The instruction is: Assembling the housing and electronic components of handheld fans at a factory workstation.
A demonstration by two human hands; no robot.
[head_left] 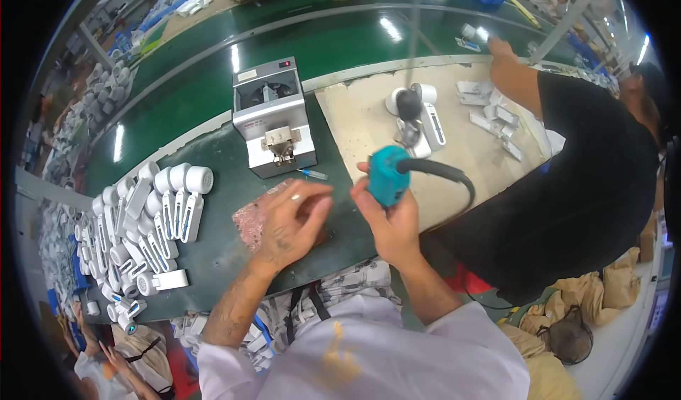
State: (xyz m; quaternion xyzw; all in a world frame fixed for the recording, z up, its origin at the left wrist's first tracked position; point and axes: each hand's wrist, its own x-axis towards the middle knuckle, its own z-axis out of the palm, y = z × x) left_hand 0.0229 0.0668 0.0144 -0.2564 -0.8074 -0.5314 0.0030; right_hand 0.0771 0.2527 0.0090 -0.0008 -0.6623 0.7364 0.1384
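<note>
Closed around a teal electric screwdriver [389, 176] is my right hand [396, 223]; a thick black cable curves off the tool's upper end to the right. The tool's tip is hidden. My left hand [287, 223] is just to the left, fingers bent and thumb apart, with nothing visible in it. Beneath and beside that hand lies a pink bubble-wrap sheet [248, 219]. Beyond both hands stands a silver and black screw feeder [273, 116] with a small red display. A small blue-handled tool [312, 174] lies at its foot.
White handheld devices with round heads [177, 201] are piled on the left. More white devices [434, 127] and loose white parts [489, 113] lie on the beige board [355, 123]. A co-worker's arm [514, 81] reaches over from the right. A green conveyor [340, 38] runs behind.
</note>
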